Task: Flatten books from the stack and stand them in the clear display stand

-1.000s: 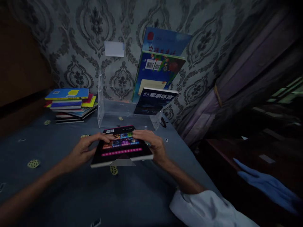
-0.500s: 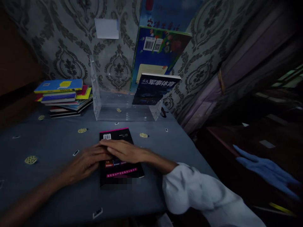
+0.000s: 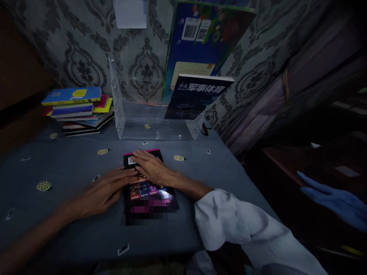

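Right hand point(image 3: 151, 167) moved to 12 o'clock on book point(image 3: 144, 189), left hand point(image 3: 101, 192) 9; both flat. Rack point(image 3: 156, 134): books point(image 3: 192, 99) at 3, rear cropped.

Head view, near, faces forward, down onto hands point(image 3: 109, 188) point(image 3: 153, 168).

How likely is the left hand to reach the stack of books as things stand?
Probably yes: the left hand is open, and only tablecloth seems to lie between it and the stack of books, perhaps with a stretch.
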{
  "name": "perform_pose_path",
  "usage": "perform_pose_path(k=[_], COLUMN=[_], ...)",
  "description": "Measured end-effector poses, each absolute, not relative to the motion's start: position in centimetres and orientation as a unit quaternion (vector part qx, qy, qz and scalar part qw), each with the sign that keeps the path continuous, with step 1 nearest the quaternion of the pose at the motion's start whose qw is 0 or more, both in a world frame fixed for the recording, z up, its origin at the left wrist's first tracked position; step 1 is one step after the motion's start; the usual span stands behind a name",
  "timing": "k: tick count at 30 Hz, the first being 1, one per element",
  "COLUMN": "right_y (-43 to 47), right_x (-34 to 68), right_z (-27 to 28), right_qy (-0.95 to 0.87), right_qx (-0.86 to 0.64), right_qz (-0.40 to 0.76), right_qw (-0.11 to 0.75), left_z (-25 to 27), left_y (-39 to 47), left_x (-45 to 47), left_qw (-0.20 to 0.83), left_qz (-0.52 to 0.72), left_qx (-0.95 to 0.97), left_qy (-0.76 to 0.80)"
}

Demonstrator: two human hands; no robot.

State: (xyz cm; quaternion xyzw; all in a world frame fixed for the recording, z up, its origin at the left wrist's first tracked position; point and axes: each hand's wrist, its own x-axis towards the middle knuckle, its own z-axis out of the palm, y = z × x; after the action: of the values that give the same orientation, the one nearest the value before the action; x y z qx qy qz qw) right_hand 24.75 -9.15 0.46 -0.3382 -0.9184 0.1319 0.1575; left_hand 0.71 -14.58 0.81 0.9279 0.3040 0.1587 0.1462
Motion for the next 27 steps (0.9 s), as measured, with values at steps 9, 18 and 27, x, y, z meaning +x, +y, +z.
perform_pose_path(k=[9,18,27], right_y=[-10.6,-11.3,-11.2], right_x=[24.5,24.6,26.7], right_z=[1.0,1.2,0.9], right_qy=[-0.892,-0.868,-0.855], right_qx=[-0.417,-0.467,-0.489], right_qz=[0.071,0.085,0.090], right_qw=[0.158,0.148,0.145], left_z=[0.2,0.7,1.2], left_y=[-11.3,-10.1,-9.2], left_x=[-0.3,1.2,3.3], left_qw=[0.109,0.080,0.070], left_qz=[0.161,0.130,0.104], left_qx=[0.885,0.901,0.916], left_qy=[0.423,0.405,0.381])
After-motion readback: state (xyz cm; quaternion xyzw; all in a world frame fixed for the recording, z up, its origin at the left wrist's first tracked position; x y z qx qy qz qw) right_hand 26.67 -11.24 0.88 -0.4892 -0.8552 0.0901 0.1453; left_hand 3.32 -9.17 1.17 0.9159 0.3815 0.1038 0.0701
